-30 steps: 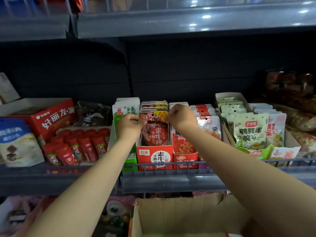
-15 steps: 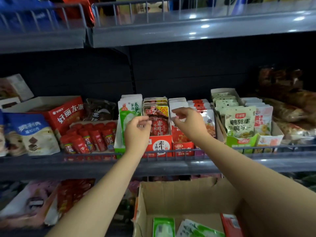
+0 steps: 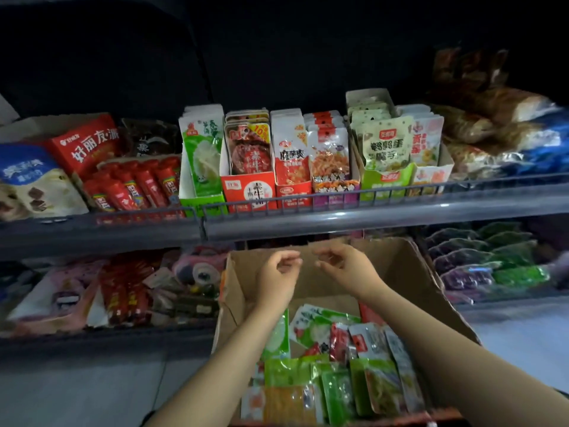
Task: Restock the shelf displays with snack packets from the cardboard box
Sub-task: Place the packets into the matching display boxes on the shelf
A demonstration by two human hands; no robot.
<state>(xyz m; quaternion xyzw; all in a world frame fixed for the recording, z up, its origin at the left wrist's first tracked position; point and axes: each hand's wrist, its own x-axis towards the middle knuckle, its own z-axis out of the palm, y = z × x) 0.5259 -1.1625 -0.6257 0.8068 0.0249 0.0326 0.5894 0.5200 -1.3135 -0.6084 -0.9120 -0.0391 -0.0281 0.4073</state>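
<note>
Both hands are held above the open cardboard box (image 3: 409,272), below the shelf (image 3: 338,220) edge. The left hand (image 3: 278,272) and the right hand (image 3: 345,268) are seen with fingers loosely curled, nothing gripped, fingertips near each other but apart. Snack packets (image 3: 335,365), mostly green, are piled loose inside the box. Upright display cartons (image 3: 246,186) of packets are lined along the shelf behind its wire rail.
</note>
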